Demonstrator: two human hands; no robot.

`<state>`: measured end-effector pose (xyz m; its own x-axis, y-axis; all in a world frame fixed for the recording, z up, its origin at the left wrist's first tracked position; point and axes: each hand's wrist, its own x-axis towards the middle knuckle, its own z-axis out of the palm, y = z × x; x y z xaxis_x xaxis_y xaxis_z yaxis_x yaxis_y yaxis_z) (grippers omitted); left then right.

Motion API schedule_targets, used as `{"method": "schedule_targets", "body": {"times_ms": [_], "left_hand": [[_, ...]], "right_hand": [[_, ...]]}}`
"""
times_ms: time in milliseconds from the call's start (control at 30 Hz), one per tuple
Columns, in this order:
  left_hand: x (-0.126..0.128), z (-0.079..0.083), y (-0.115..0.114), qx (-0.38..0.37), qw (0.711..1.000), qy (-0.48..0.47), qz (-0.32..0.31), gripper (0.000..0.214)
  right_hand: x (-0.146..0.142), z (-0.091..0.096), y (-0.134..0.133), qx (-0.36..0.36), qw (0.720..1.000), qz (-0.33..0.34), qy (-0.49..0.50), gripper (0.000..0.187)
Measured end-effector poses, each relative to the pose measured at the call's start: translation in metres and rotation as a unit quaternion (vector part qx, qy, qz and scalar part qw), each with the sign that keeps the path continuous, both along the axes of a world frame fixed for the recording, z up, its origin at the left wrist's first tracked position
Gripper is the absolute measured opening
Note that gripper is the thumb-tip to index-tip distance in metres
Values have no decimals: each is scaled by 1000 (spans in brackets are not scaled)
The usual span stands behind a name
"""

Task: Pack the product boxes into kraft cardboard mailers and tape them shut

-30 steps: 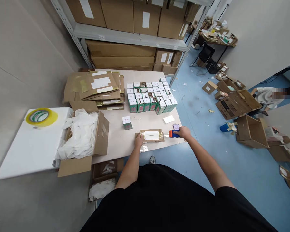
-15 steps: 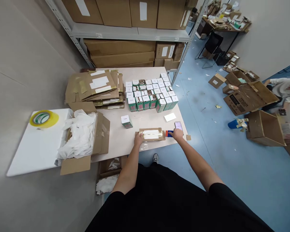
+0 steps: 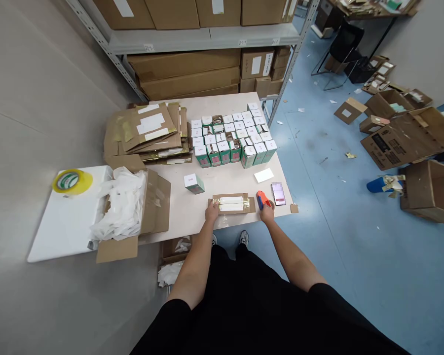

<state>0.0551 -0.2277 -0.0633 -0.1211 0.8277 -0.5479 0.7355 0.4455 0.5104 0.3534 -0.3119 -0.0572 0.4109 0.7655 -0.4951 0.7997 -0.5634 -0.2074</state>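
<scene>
The right hand (image 3: pixel 267 213) has lifted the orange-and-blue tape dispenser (image 3: pixel 263 199), fingers clamped round its grip, beside the taped flat cardboard mailer (image 3: pixel 231 203) near the bench's front edge (image 3: pixel 240 223), which the left hand (image 3: pixel 211 212) steadies, fingers together flat on its end.

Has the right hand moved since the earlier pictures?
Yes: the right hand has shifted left, closer to the taped parcel.
</scene>
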Motion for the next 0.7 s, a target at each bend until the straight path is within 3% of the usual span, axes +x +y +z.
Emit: {"method": "schedule_targets", "body": {"times_ms": [133,300,467,700], "left_hand": [[0,0,2,-15,1000,7,0,55],[-1,-1,4,-22,1000,-2,2,58],[-4,-4,4,-17,1000,-9,1,58],[-13,-7,6,-7,999,-29,-25,47]], "right_hand": [[-1,8,4,44,998,-42,31,42],[-38,18,28,54,979,-24,194,47],[-64,12,46,48,982,-82,161,48],[-44,18,54,39,989,10,141,29]]}}
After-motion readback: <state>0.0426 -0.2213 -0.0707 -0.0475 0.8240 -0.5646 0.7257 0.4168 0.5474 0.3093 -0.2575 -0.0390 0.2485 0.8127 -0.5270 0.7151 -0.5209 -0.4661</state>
